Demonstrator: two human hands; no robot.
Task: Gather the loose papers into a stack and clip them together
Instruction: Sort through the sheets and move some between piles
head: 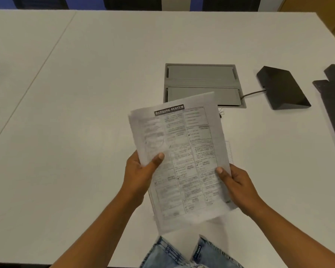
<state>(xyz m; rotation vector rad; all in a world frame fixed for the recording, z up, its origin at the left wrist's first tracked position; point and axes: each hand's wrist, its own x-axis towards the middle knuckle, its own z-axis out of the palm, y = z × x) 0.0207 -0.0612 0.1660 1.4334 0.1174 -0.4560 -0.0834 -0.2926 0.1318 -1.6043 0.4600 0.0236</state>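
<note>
I hold a stack of printed papers above the white table, tilted slightly to the right. The top sheet shows a table of text under a black title bar. My left hand grips the stack's left edge, thumb on top. My right hand grips the right edge, thumb on the page. A small binder clip peeks out on the table beyond the top right corner of the stack, mostly hidden. The edge of another sheet shows behind the stack on the right.
A grey cable hatch is set into the table behind the papers. A black wedge-shaped device with a cable lies to its right. Dark objects sit at the right edge. Chairs stand beyond the far edge.
</note>
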